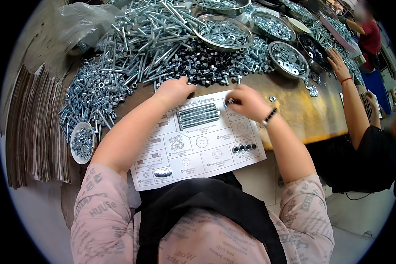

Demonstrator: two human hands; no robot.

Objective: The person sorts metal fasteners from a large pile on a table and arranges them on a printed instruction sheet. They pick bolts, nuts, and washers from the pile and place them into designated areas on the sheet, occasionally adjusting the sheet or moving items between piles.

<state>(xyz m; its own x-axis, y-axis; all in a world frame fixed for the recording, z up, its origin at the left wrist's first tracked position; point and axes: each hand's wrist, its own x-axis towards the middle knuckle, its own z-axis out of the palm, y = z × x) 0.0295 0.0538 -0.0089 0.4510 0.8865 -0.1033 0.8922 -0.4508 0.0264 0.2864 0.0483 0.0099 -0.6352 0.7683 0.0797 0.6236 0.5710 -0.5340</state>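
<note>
A printed sheet (193, 154) with outlined boxes and hardware drawings lies in front of me. Several long hex bolts (198, 116) rest side by side near its top, and a row of black-centred nuts (244, 148) sits at its right. A small silvery packet (163, 172) is at the lower left. My left hand (176, 92) is closed at the sheet's top edge beside the heap of black nuts (202, 64); whatever its fingers hold is hidden. Over the sheet's upper right corner, my right hand (248, 102) is closed around dark pieces that look like black nuts.
Bolts (141, 44) are heaped behind the sheet, with metal bowls of washers (224, 33) beyond. A small white bowl (83, 143) and stacked cardboard (35, 127) are at left. At right, a co-worker's hand (338, 65) touches a dark bowl; another person (368, 39) stands farther back.
</note>
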